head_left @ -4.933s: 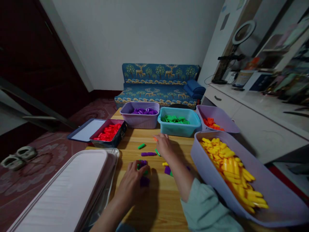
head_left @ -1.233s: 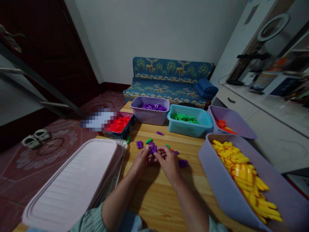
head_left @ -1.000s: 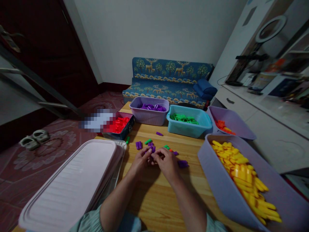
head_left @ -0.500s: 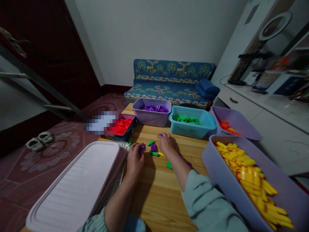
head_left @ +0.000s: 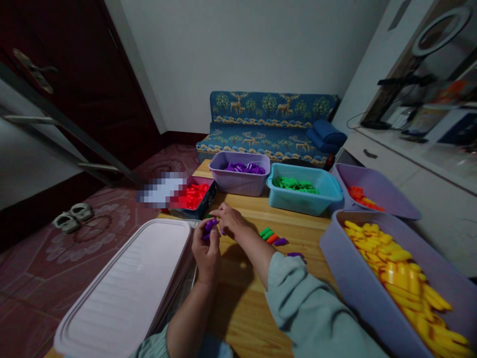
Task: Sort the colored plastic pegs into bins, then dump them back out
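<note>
My left hand (head_left: 205,247) is cupped and closed around several purple pieces (head_left: 208,227), lifted just above the wooden table (head_left: 244,298). Just beyond it, my right hand (head_left: 231,220) has its fingers pinched at those purple pieces, touching my left fingertips. Loose green, orange and purple pieces (head_left: 273,236) lie on the table to the right of my hands. Farther back stands a lilac tub of purple pieces (head_left: 239,172).
A teal tub of green pieces (head_left: 303,189), a lilac tub with orange ones (head_left: 372,191) and a dark box of red ones (head_left: 194,196) line the far edge. A big lilac tub of yellow pieces (head_left: 395,276) sits right; a lidded pink box (head_left: 122,288) left.
Both hands came together at the left, near the red box. My left hand lifted with purple pieces in it and my right hand pulled back from the loose pieces to meet it.
</note>
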`<state>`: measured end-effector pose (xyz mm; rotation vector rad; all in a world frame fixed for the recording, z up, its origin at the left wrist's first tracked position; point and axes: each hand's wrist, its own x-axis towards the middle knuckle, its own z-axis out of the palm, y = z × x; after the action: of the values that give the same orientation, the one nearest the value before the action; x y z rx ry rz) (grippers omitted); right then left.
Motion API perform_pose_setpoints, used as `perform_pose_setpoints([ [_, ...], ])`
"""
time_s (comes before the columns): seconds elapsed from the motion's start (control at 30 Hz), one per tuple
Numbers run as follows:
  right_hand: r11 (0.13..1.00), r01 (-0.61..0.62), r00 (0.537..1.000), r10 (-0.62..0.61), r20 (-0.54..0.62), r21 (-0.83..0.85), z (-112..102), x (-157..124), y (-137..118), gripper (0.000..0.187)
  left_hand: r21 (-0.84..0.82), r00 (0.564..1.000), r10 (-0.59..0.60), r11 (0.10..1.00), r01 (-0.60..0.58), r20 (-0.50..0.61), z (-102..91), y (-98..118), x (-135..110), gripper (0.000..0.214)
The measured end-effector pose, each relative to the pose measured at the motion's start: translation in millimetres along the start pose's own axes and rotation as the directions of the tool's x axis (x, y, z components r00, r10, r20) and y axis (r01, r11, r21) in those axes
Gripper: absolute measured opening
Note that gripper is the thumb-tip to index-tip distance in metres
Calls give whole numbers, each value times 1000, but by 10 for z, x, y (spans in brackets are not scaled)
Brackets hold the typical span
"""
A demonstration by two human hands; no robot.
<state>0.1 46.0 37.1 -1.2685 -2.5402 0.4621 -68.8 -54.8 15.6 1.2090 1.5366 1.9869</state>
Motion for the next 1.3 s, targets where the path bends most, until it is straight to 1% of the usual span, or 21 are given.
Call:
perform_pose_setpoints([
  [0.1, 999, 29, 996, -27, 80, -26, 25, 108, -118, 25, -43, 1000, -3, 999, 1, -31, -10, 4, 7, 28],
  [0.23, 997, 16, 984, -3, 180, -71, 20, 223, -205, 28, -50, 1000, -11, 999, 10, -29, -6, -4, 16, 27],
  [0.33, 995, -4, 974, 27, 226, -102, -11, 215, -232, 28, -40, 1000, -22, 999, 21, -19, -8, -5, 22, 27],
  [0.43, 990, -26, 974, 57, 220, -138, -38, 42, -204, 28, -38, 999, -41, 998, 41, 8, -8, -6, 27, 26],
  [0.57, 980, -76, 982, 105, 156, -183, -73, -359, -66, 32, -75, 989, -124, 989, 130, 82, 15, -26, 28, 28],
  [0.67, 971, -101, 987, 126, 103, -217, -112, -632, 81, 33, -133, 960, -230, 959, 252, 161, 49, -55, 29, 32],
  [0.73, 976, -93, 993, 105, 48, -197, -140, -775, 175, 27, -209, 922, -323, 907, 366, 215, 73, -73, 34, 35],
  [0.8, 986, -130, 990, 124, -64, -106, -160, -894, 247, 27, -299, 862, -430, 813, 500, 269, 99, -82, 41, 40],
  [0.83, 984, -178, 975, 172, -137, -30, -163, -947, 271, 28, -336, 826, -477, 757, 560, 302, 112, -83, 43, 42],
  [0.87, 970, -232, 947, 242, -210, 70, -160, -994, 286, 29, -359, 789, -512, 705, 611, 339, 126, -80, 42, 44],
  [0.9, 942, -272, 908, 319, -273, 197, -148, -1035, 294, 27, -369, 757, -532, 663, 651, 379, 140, -75, 38, 44],
  [0.93, 896, -282, 865, 392, -313, 344, -128, -1068, 296, 24, -370, 731, -538, 634, 679, 420, 153, -71, 30, 44],
  [0.97, 828, -259, 829, 455, -326, 498, -100, -1093, 294, 23, -362, 710, -534, 617, 699, 459, 166, -67, 18, 43],
  [1.0, 739, -210, 807, 501, -314, 640, -65, -1109, 289, 24, -348, 692, -527, 610, 712, 493, 178, -67, 4, 42],
  [1.03, 638, -152, 800, 528, -285, 754, -27, -1118, 284, 27, -332, 676, -521, 606, 723, 521, 188, -70, -11, 42],
  [1.1, 457, -72, 807, 548, -217, 887, 44, -1118, 273, 34, -300, 650, -524, 603, 739, 550, 199, -91, -40, 43],
  [1.13, 399, -53, 812, 551, -193, 916, 72, -1113, 268, 37, -284, 642, -532, 603, 745, 552, 201, -107, -50, 43],
  [1.17, 366, -35, 813, 552, -187, 930, 91, -1108, 262, 41, -269, 635, -543, 604, 750, 549, 202, -123, -58, 44],
  [1.2, 358, -13, 810, 551, -201, 933, 100, -1105, 255, 42, -257, 629, -555, 603, 755, 545, 201, -138, -62, 44],
  [1.23, 374, 9, 802, 552, -230, 927, 99, -1104, 244, 43, -246, 621, -564, 600, 761, 544, 201, -149, -65, 45],
  [1.3, 469, 27, 779, 544, -312, 883, 77, -1113, 209, 43, -233, 590, -577, 574, 785, 564, 204, -151, -68, 49],
])
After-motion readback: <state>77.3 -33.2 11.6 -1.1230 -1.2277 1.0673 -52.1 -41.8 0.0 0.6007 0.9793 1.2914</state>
